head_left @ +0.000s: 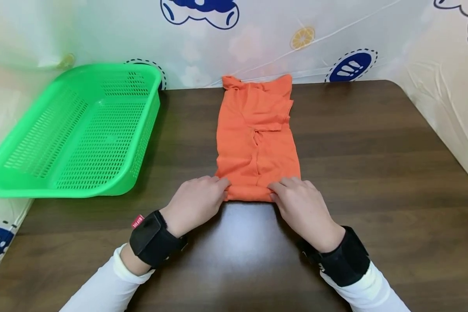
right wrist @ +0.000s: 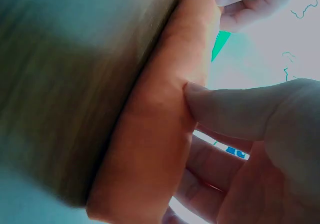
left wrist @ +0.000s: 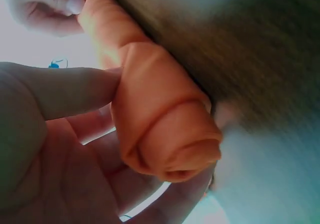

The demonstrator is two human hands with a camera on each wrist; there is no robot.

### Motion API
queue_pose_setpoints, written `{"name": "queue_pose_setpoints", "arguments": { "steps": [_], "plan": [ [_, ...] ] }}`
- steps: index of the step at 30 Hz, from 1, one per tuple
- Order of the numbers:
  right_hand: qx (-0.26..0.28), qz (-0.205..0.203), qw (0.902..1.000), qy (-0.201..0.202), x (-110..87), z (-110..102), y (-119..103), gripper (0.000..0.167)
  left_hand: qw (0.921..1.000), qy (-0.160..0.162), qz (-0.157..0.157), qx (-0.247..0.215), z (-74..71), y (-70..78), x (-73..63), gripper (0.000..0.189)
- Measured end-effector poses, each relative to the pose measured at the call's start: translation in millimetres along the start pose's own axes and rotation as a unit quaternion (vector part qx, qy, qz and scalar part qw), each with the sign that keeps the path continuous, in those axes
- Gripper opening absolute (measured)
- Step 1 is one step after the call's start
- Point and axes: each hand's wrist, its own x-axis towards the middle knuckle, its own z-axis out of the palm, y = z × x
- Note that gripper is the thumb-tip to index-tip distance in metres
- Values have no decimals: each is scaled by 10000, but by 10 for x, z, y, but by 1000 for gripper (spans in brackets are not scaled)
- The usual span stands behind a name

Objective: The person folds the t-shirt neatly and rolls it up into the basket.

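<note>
An orange folded garment (head_left: 257,143) lies lengthwise on the brown table, its near end turned over into a roll. My left hand (head_left: 198,200) grips the left end of that roll, and my right hand (head_left: 303,209) grips the right end. In the left wrist view the thumb presses the rolled fabric (left wrist: 160,99), whose coiled layers show at the end, with the fingers around its far side. The right wrist view has the roll (right wrist: 150,129) pinched between thumb and fingers too. What kind of garment it is cannot be told.
A green perforated plastic basket (head_left: 93,143) stands at the left of the table (head_left: 374,173), with nothing in it. Behind the table hangs a pale printed sheet (head_left: 257,47), which the garment's far end touches or nearly touches. Each wrist wears a black band (head_left: 154,239).
</note>
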Motion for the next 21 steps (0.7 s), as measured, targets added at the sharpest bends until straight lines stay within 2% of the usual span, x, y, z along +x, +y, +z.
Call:
{"name": "queue_pose_setpoints", "arguments": {
  "steps": [2,5,10,15,18,21],
  "plan": [
    [74,39,9999,-58,-6,5,12,15,9994,-240,-75,-224,-1,-24,8,8],
    [186,117,9996,-165,3,1,28,15,9983,-419,-98,-402,4,-57,9,9],
    [519,381,9962,-588,16,-23,41,5,9956,-653,74,-673,-43,-100,-17,11],
    [833,488,9896,-1070,15,-38,41,5,9863,-1247,110,-1077,-115,-145,-48,17],
    [886,499,9882,-1146,14,-43,44,6,9827,-1417,86,-1186,-132,-155,-42,19],
    [773,390,9910,-1019,10,-37,49,6,9830,-1392,49,-1193,-133,-154,-29,22]
  ]
}}
